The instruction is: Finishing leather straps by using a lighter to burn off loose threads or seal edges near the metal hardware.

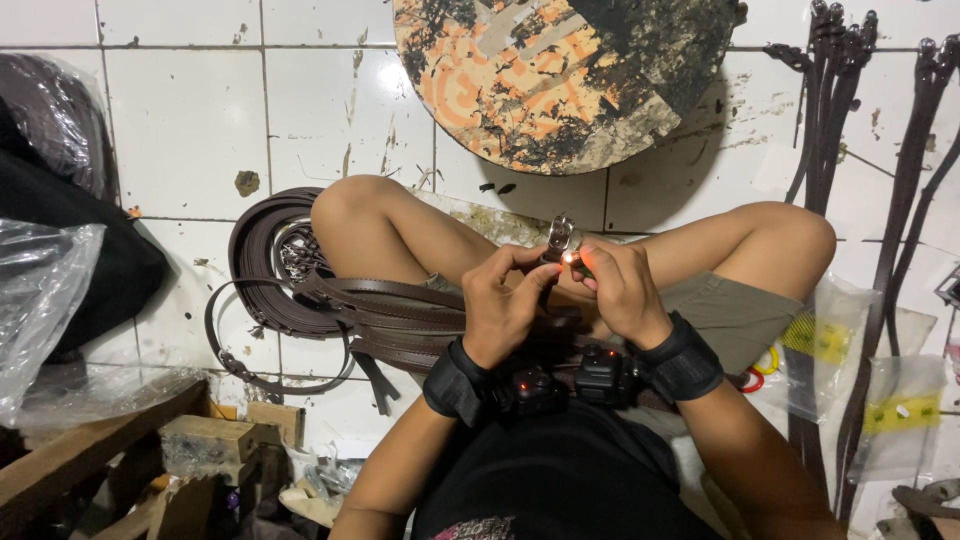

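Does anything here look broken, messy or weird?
Yes. The round board on the white tiled floor is badly worn, its orange paint flaking under black stains. The tiles are chipped and grimy. A small flame burns between the left hand and right hand.

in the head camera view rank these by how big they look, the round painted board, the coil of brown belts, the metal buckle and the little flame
Largest to smallest:
1. round painted board
2. coil of brown belts
3. metal buckle
4. flame
The buckle and flame sit at the hands, nearer the camera, yet look smallest.

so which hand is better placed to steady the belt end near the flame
Left. The left hand already pinches the brown belt just under the metal buckle, while the right hand is taken up with the small flame.
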